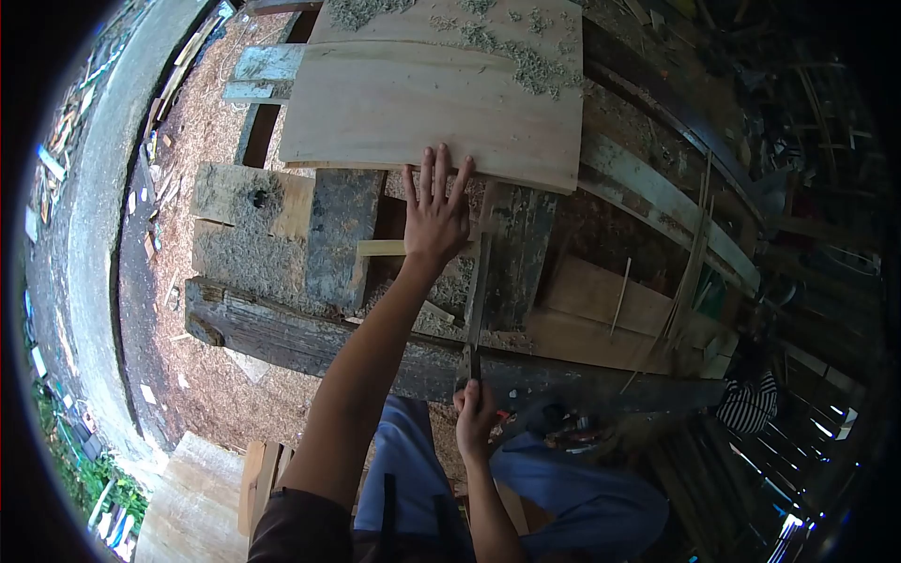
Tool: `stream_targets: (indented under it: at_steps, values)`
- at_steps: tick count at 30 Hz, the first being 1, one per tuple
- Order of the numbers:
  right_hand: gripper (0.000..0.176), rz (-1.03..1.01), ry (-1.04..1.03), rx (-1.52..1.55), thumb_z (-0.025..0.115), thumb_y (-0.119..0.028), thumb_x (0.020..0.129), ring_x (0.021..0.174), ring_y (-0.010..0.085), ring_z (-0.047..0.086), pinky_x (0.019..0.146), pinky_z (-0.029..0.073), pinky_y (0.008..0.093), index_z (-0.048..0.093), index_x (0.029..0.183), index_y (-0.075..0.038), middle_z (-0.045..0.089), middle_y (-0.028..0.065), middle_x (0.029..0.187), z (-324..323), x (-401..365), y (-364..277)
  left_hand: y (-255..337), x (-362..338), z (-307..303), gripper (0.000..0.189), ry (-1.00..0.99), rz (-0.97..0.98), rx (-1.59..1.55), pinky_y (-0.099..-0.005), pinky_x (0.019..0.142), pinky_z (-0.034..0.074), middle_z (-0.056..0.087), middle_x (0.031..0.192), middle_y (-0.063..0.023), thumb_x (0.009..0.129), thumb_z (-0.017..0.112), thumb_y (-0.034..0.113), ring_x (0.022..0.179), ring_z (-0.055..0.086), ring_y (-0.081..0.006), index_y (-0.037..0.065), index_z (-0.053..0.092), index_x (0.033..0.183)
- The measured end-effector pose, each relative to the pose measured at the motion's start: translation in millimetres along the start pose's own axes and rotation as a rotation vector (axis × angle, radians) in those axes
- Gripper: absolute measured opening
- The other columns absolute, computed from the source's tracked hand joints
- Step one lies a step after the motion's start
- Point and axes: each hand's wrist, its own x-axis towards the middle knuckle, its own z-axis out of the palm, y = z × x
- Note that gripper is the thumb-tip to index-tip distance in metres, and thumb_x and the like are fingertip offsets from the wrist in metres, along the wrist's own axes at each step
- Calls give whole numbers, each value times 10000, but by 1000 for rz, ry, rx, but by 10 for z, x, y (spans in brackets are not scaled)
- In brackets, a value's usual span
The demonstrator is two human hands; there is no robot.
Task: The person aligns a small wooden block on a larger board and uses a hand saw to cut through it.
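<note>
My left hand (pixel 437 214) reaches forward with fingers spread, their tips resting on the near edge of a wide, pale wooden board (pixel 394 103). Below the board, my right hand (pixel 475 413) is closed around the dark handle of a handsaw (pixel 478 291). Its long, narrow blade shows almost edge-on and runs away from me toward the board's near edge, just right of my left hand. Clumps of shavings (pixel 535 70) lie on the board's far and right parts. A thin, light wooden strip (pixel 380 248) passes beneath my left wrist.
Rough planks (pixel 343 230) carry the board, and a thick weathered beam (pixel 272 328) crosses in front of my legs. Thin sticks (pixel 694 249) and more boards (pixel 601 300) lie at the right. Shavings cover the ground (pixel 221 131) beside a concrete strip (pixel 103 216).
</note>
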Motion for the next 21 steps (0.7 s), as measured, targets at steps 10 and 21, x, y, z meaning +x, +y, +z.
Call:
stream_targets:
  at_steps: [10, 21]
  values:
    - [335, 18, 25, 35, 495, -315, 1081, 615, 61, 372, 554, 303, 264, 481, 856, -66, 402, -39, 719, -16, 105, 21, 1, -7, 15, 733, -1, 14, 52, -590, 1242, 30, 75, 1681, -192, 986, 491, 282, 1559, 40, -379, 205, 146, 1628]
    - [336, 10, 9, 127, 467, -329, 1092, 598, 63, 360, 549, 283, 266, 477, 872, -75, 381, -42, 665, 238, 405, -140, 11, -25, 40, 786, -17, 20, 64, -609, 1236, 8, 51, 1680, -207, 949, 505, 286, 1558, 8, -393, 183, 125, 1630]
